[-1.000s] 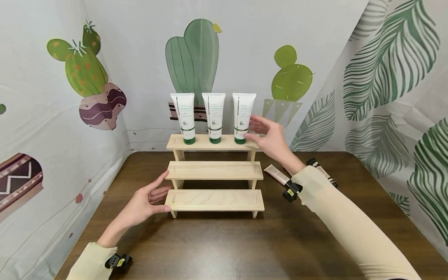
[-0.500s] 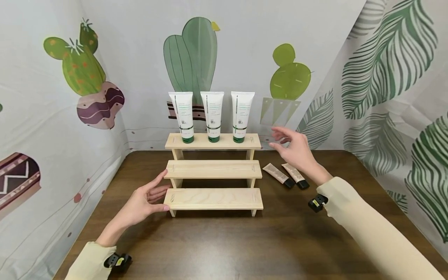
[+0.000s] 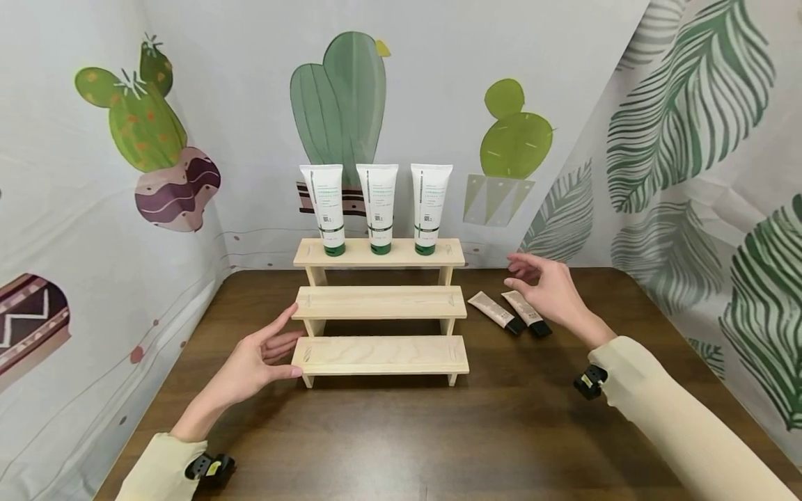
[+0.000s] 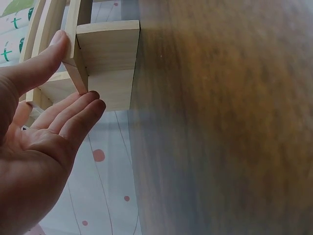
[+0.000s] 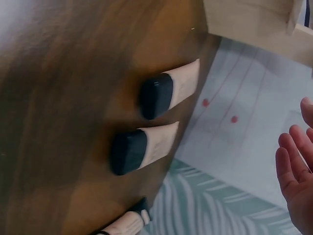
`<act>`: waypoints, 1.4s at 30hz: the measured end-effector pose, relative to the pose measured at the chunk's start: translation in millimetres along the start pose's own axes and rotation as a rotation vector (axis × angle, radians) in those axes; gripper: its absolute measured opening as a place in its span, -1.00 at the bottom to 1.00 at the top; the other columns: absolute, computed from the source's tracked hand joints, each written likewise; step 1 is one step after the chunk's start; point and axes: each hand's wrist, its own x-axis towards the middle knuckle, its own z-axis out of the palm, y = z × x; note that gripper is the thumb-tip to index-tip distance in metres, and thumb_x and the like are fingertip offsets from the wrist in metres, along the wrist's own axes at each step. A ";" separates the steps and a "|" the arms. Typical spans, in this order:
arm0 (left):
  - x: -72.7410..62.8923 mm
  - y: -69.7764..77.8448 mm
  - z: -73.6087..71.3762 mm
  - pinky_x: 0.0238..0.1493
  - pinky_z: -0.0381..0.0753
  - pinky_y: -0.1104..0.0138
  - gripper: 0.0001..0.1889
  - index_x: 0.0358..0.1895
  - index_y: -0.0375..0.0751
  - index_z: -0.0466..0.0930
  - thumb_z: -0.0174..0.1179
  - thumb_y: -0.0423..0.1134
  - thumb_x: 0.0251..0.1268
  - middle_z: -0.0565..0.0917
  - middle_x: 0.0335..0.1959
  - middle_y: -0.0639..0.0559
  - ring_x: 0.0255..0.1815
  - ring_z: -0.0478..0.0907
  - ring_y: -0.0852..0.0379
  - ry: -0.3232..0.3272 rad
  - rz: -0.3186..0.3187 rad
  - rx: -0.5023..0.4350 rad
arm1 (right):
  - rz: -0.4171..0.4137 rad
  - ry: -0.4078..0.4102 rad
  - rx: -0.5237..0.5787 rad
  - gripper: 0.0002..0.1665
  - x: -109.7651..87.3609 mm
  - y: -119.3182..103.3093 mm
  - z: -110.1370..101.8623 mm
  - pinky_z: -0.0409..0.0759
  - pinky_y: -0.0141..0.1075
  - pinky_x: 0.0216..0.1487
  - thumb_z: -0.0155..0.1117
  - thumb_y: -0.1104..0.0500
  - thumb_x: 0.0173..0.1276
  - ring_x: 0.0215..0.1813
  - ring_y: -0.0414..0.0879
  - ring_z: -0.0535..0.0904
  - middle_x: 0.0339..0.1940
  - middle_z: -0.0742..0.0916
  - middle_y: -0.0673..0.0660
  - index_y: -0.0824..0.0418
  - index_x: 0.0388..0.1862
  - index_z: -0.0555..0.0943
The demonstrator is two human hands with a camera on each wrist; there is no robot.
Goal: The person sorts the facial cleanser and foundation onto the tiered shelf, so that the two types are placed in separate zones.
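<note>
My left hand [image 3: 253, 365] touches the left end of a three-tier wooden display stand [image 3: 382, 303], its thumb at the bottom tier and index fingertip at the middle one. Up close in the left wrist view, the fingers of the left hand [image 4: 44, 132] lie fairly straight against the wood. Three white squeeze tubes with green caps, left [image 3: 328, 209], middle [image 3: 379, 209] and right [image 3: 429, 209], stand upright on the top tier. My right hand [image 3: 554, 292] hovers, holding nothing, by two small beige tubes with black caps, one nearer the stand [image 3: 495, 312] and one farther right [image 3: 526, 312].
Part of another beige tube [image 5: 128, 224] shows at the bottom of the right wrist view. A brown wooden table [image 3: 401, 438] bears everything. Behind it hangs a white cloth backdrop [image 3: 432, 62] printed with cacti and leaves.
My right hand has left the right-hand white tube and moved right and down toward the small beige tubes. The white tube stays standing. My left hand stays against the stand.
</note>
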 end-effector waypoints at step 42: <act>0.1 -4.3 -1.7 0.26 0.60 -0.01 0.20 0.74 0.09 0.04 0.59 -0.51 0.08 0.51 0.34 -0.52 0.34 0.53 -0.34 0.013 -0.017 -0.010 | 0.070 -0.567 -0.028 -0.37 -5.0 57.2 22.7 0.58 -0.14 -0.22 0.54 0.28 0.34 -0.31 -0.08 0.55 0.03 0.73 0.35 0.50 0.32 0.57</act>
